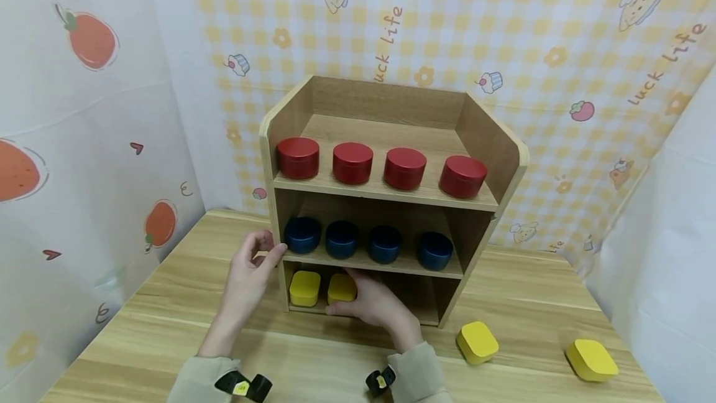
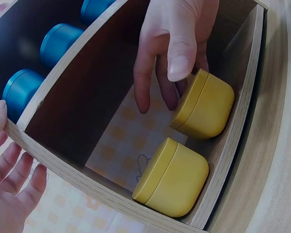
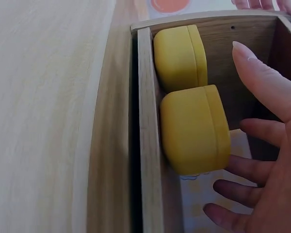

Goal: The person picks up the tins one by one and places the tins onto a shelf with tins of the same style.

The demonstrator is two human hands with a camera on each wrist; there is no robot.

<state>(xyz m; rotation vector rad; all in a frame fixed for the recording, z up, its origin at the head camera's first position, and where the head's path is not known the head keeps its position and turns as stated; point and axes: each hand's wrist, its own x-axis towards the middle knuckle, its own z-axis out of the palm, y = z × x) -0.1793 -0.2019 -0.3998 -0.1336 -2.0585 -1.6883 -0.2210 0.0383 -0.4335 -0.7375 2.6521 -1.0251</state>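
Observation:
A wooden three-tier shelf (image 1: 366, 190) stands before me. My left hand (image 1: 248, 272) holds its left side panel near the middle tier, thumb at the front edge and fingers along the outside. In the bottom tier sit two yellow square tins, the left one (image 1: 304, 288) near the side panel and the other (image 1: 342, 288) beside it. My right hand (image 1: 380, 300) reaches into that tier from the right. In the right wrist view its fingers are spread and the thumb stands away from the nearer yellow tin (image 3: 194, 131), with fingertips close by the lid.
Several red round tins (image 1: 352, 163) line the top tier and several blue round tins (image 1: 342, 240) the middle one. On the wooden table (image 1: 145, 328), right of the shelf, lie two more yellow tins, one nearer (image 1: 477, 342) and one farther right (image 1: 592, 360). Patterned cloth (image 1: 224, 36) hangs behind.

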